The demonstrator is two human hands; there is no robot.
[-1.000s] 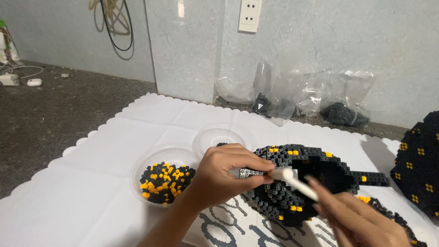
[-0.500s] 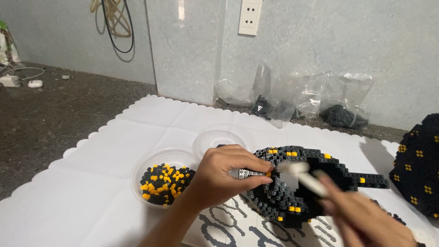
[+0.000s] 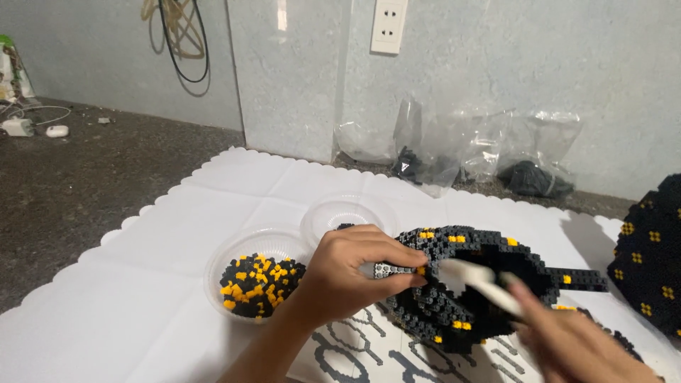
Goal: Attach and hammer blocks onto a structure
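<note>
Left hand pinched small grey block piece against rim of black block model. Right hand, blurred, gripped white tool over model's hollow middle. Model stood on white cloth, walls partly built, top unfinished. Bowl beside left hand held many loose black and orange blocks.

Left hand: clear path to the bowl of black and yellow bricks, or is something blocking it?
Probably yes. The left hand rests on the black brick ring, right beside the bowl of black and yellow bricks. The bowl is uncovered, and nothing lies between them.
</note>
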